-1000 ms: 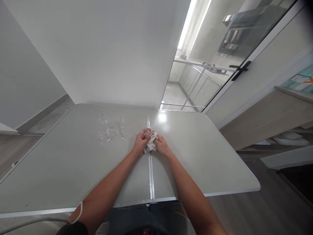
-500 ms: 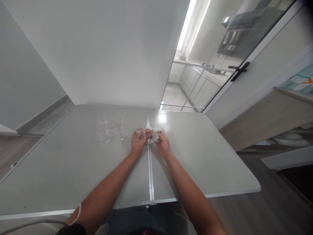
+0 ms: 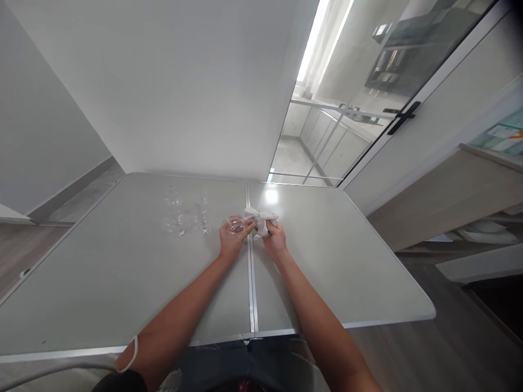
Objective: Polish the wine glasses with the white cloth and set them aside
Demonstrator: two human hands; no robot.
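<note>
My left hand (image 3: pixel 231 244) is closed around a clear stemmed glass (image 3: pixel 233 225), held on its side with its round rim end to the left. The fingers meet near the glass's narrower middle. Bunched in my right hand (image 3: pixel 276 238) is a white cloth (image 3: pixel 261 215), wrapped about the glass's other end, so the foot is mostly hidden. Both hands are close together over the table's centre seam. Left of them several clear glasses (image 3: pixel 180 220) stand in a group; their outlines are faint against the table.
The pale folding table (image 3: pixel 122 283) has a metal seam (image 3: pixel 251 294) down its middle. A white wall (image 3: pixel 196 98) rises behind it, beside a glass door (image 3: pixel 322 136). Shelves (image 3: pixel 445 179) stand to the right. A white cable (image 3: pixel 73 368) runs by my left forearm.
The cloth has shifted and bunched differently around the glass's end, with more of it showing above my right hand. My left hand keeps its hold on the glass, nearly in place.
</note>
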